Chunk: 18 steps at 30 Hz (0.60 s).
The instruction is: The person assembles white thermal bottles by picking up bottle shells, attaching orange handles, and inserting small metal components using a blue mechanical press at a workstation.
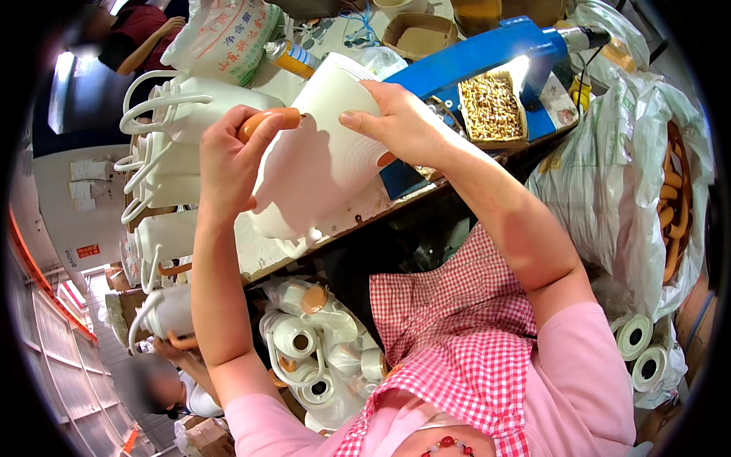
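A white plastic can, much like a watering can body, lies tilted across the bench edge. My left hand is closed around a curved orange-brown handle, one end of which meets the can's side near a small dark spot. Across the can's upper right part, my right hand grips the can, its thumb on the near side and its fingertips hidden behind. A bit of orange-brown shows below my right wrist. At the can's lower end sticks out a short white stub.
Several white cans with looped tubes line the left. A blue machine stands behind a tray of brass-coloured screws. A spray can lies behind. Bagged brown handles sit right; white parts below. A co-worker works lower left.
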Motion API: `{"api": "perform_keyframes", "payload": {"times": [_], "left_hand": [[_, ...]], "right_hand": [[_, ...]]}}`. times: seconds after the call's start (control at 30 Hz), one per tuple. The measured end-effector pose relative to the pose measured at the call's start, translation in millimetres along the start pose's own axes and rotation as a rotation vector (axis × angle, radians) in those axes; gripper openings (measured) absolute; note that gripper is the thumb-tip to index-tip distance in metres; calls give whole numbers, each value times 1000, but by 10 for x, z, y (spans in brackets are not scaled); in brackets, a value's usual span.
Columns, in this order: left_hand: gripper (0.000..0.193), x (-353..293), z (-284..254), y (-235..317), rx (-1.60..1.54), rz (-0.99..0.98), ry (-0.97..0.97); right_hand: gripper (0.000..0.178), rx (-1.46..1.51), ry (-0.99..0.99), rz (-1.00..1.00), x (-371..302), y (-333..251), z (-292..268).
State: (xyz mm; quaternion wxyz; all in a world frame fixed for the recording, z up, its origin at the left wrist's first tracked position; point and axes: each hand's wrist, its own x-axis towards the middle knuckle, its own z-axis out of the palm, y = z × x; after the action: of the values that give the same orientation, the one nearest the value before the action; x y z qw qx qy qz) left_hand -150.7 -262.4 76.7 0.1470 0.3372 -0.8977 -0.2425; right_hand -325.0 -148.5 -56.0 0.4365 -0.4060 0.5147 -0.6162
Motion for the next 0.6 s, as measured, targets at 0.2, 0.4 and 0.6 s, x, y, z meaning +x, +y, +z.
{"api": "perform_keyframes", "payload": {"times": [0.2,0.4,0.6], "left_hand": [[33,51,13,65,65,-60,-10],[29,76,43,52,174,32,-12],[29,174,-18,99,333,96,-170]], "right_hand": [[46,-9,1,21,-8,-23,3],[46,2,2,16,-3,-36,34],[47,7,40,38,-23,-41,34]]}}
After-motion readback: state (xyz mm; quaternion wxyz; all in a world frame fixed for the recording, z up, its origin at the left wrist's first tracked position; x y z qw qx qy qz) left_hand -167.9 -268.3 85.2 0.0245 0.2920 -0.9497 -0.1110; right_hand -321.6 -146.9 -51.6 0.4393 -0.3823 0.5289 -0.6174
